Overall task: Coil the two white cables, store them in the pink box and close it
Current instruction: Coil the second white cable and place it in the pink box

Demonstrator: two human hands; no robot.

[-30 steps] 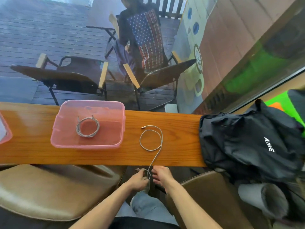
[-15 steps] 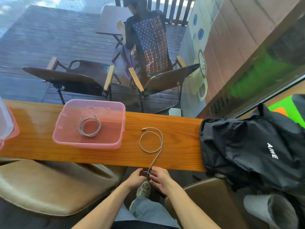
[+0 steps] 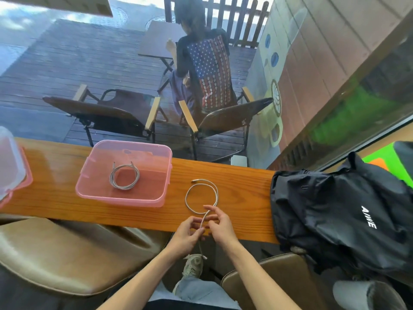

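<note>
An open pink box stands on the wooden counter with one coiled white cable lying inside. To its right, the second white cable makes a single loop on the counter and its tail runs down over the front edge. My left hand pinches that tail at the counter's near edge. My right hand holds the same cable just above, fingers partly spread. The cable's lower plug dangles below my hands.
The box's lid lies at the counter's far left. A black backpack covers the counter's right end. Brown stools sit below the counter. Behind the glass are deck chairs and a seated person.
Both hands have risen from below the counter edge onto its near edge, drawing the cable's tail up. The loop on the counter has kept its shape.
</note>
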